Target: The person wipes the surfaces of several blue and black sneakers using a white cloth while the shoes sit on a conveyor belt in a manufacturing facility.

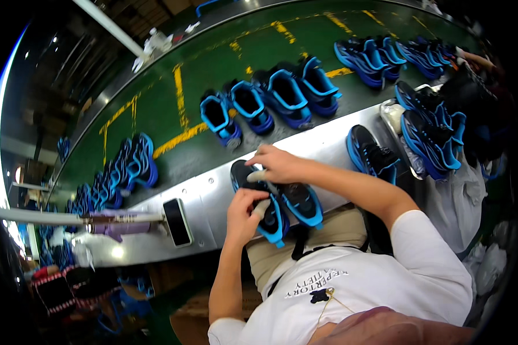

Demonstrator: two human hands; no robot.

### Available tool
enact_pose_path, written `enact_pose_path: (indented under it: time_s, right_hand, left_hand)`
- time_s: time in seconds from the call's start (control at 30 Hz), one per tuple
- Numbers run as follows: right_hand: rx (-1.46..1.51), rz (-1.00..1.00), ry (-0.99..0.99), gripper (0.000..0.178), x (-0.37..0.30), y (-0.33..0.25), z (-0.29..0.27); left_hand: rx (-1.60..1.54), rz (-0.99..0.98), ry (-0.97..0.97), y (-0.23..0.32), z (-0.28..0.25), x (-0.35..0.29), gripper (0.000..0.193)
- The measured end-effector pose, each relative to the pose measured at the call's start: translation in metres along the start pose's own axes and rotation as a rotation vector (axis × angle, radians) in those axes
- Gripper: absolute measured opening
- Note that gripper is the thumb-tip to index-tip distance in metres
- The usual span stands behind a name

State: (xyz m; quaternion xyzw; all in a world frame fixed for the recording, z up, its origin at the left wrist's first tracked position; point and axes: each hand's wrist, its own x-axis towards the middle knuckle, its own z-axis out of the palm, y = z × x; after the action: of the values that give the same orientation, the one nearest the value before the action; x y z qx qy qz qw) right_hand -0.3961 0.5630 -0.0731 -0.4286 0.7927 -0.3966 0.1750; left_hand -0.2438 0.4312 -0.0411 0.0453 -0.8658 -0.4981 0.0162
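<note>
Head view: left hand (243, 214) and right hand (281, 167) sit slightly apart at the upper of a black-and-bright-blue sports shoe (278, 223), on the brushed-metal ledge (204, 192) right in front of the wearer. Fingers curled; can't tell if either pinches anything. Pale finger covers (261, 209) on both hands. I'd brace the sidewall left, work lightly right, even pressure so the upper doesn't crease. Matching second shoe (306, 206) just beside, to the right. Uppers look like matte textile, rims smooth. Beyond: flat green belt (161, 123), yellow lines.
</note>
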Motion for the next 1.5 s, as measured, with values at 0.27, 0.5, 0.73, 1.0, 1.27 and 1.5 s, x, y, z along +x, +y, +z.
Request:
enact_pose_path:
  time_s: [0.27, 0.5, 0.73, 1.0, 1.27, 1.5]
  right_hand:
    - [-0.165, 0.084, -0.199, 0.069, 0.041, 0.024, 0.046]
    - [-0.092, -0.023, -0.208, 0.065, 0.043, 0.036, 0.05]
    - [0.021, -0.041, -0.118, 0.025, 0.022, 0.013, -0.003]
    - [0.15, -0.165, -0.387, 0.035, -0.024, -0.025, -0.019]
    - [0.134, -0.234, -0.245, 0.026, -0.03, -0.028, -0.016]
    - [-0.007, -0.134, -0.214, 0.03, -0.04, -0.028, -0.008]
  left_hand:
    - [0.166, -0.067, -0.041, -0.004, 0.005, 0.016, 0.032]
    - [0.062, -0.021, -0.08, -0.003, -0.001, 0.015, 0.033]
    - [-0.022, 0.025, 0.19, 0.003, 0.003, -0.015, 0.022]
    - [-1.259, -0.651, 0.143, 0.011, 0.046, -0.053, 0.03]
    - [-1.366, -0.675, 0.142, 0.01, 0.051, -0.05, 0.029]
    - [-1.369, -0.674, 0.191, 0.014, 0.059, -0.051, 0.029]
